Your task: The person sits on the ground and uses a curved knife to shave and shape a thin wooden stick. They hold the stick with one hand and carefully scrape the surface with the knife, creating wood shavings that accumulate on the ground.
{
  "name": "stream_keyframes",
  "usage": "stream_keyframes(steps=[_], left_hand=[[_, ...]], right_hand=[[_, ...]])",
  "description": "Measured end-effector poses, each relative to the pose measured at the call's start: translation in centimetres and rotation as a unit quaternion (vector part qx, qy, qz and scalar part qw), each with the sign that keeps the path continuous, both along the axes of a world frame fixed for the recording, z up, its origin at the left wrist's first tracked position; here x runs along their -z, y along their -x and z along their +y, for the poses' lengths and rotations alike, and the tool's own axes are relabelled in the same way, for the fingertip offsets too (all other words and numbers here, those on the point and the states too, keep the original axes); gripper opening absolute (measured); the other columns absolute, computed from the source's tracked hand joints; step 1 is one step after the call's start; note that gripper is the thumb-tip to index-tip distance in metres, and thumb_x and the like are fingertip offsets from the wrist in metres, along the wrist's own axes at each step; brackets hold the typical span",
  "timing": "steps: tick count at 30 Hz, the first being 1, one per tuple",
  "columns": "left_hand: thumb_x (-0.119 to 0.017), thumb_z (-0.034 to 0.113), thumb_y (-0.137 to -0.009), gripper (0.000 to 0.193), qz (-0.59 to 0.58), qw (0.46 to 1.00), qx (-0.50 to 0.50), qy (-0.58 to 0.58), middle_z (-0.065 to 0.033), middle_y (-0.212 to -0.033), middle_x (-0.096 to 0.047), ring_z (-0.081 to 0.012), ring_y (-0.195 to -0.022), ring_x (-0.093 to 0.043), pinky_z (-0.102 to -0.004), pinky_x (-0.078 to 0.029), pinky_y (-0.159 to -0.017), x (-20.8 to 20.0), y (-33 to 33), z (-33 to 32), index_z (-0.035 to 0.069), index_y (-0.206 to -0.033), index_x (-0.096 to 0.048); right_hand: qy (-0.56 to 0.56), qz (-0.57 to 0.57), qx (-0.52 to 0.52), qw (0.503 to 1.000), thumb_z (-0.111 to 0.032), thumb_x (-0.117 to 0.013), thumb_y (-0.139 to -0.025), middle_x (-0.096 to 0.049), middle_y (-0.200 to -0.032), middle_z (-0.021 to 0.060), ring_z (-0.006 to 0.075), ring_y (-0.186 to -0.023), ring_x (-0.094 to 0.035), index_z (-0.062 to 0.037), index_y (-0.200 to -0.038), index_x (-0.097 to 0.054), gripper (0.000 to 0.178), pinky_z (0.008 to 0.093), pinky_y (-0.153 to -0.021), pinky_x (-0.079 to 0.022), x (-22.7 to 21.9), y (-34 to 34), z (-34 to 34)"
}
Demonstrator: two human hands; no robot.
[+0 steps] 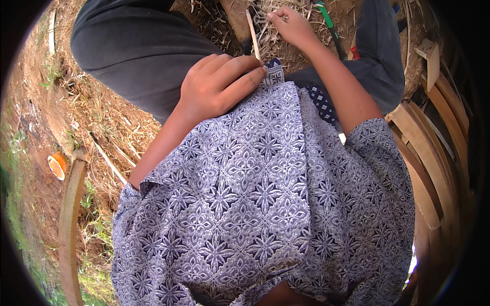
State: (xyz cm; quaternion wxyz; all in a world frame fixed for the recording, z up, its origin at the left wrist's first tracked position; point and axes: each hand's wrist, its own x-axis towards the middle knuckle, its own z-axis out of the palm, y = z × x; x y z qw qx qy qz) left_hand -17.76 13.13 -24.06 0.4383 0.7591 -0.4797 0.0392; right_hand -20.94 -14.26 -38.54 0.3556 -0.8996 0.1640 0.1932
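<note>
My left hand is closed at my lap, its fingertips on the lower end of a thin pale wooden stick. The stick points up and away from me, beside a thicker piece of wood. To the right and farther off, my right hand has thumb and forefinger pressed together over a heap of wood shavings. What those fingers hold, if anything, is too small to make out. A green-handled tool with a dark lower part lies just right of that hand.
My dark-trousered legs are bent on either side. A small red object is near my right leg. Curved wooden boards are stacked at the right. On the left are a plank, an orange object and straw-littered soil.
</note>
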Motion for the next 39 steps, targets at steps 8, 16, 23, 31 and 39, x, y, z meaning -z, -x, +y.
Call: stream_keyframes(steps=[8, 16, 23, 31, 39], left_hand=[[-0.074, 0.013, -0.075, 0.031, -0.001, 1.0, -0.015, 0.004, -0.0077, -0.097, -0.073, -0.0175, -0.071, -0.066, -0.0294, -0.051, -0.058, -0.1, 0.0, 0.0, 0.005, -0.104, -0.076], [-0.075, 0.012, -0.074, 0.03, 0.002, 1.0, -0.025, 0.011, -0.0077, -0.096, -0.073, -0.0177, -0.07, -0.066, -0.0294, -0.05, -0.058, 0.0, 0.1, -0.2, 0.005, -0.103, -0.077], [-0.075, 0.01, -0.074, 0.027, 0.002, 0.999, -0.027, 0.019, -0.0093, -0.095, -0.073, -0.0181, -0.065, -0.064, -0.0293, -0.048, -0.055, -0.4, 0.0, -0.5, 0.003, -0.1, -0.076], [-0.077, 0.008, -0.073, 0.026, 0.01, 0.999, -0.026, 0.023, -0.0111, -0.095, -0.072, -0.0187, -0.065, -0.064, -0.0295, -0.049, -0.055, -0.5, 0.0, -0.5, 0.002, -0.099, -0.076], [-0.078, 0.005, -0.074, 0.03, 0.005, 0.998, -0.062, 0.033, -0.0082, -0.095, -0.07, -0.0207, -0.07, -0.066, -0.0311, -0.05, -0.055, 0.2, 0.8, -0.4, 0.006, -0.104, -0.071]], right_hand=[[-0.117, 0.117, 0.041, 0.985, -0.051, -0.067, -0.097, -0.065, -0.078, 0.0037, 0.015, -0.071, -0.062, -0.0093, -0.101, -0.069, 0.042, 0.0355, -0.069, -0.05, -6.8, -0.2, 0.3], [-0.059, 0.083, -0.037, 0.994, -0.042, -0.068, -0.1, -0.046, -0.063, -0.0057, 0.0065, -0.054, -0.04, -0.0075, -0.097, -0.065, 0.035, 0.0287, -0.051, -0.032, -8.7, 0.1, 1.0], [0.011, 0.071, -0.06, 0.996, -0.047, -0.066, -0.098, -0.064, -0.075, 0.0079, 0.0203, -0.068, -0.06, -0.0092, -0.1, -0.069, 0.038, 0.0389, -0.063, -0.046, -6.1, -0.9, 0.8], [0.045, 0.06, -0.064, 0.995, -0.053, -0.065, -0.096, -0.073, -0.096, 0.0169, 0.037, -0.096, -0.07, -0.01, -0.101, -0.07, 0.044, 0.0474, -0.087, -0.053, -1.1, -0.9, -1.5], [-0.06, 0.046, -0.01, 0.997, -0.037, -0.069, -0.096, -0.073, -0.09, 0.0168, 0.0252, -0.083, -0.069, -0.0052, -0.095, -0.071, 0.031, 0.0405, -0.076, -0.053, -4.5, -1.4, -1.1]])
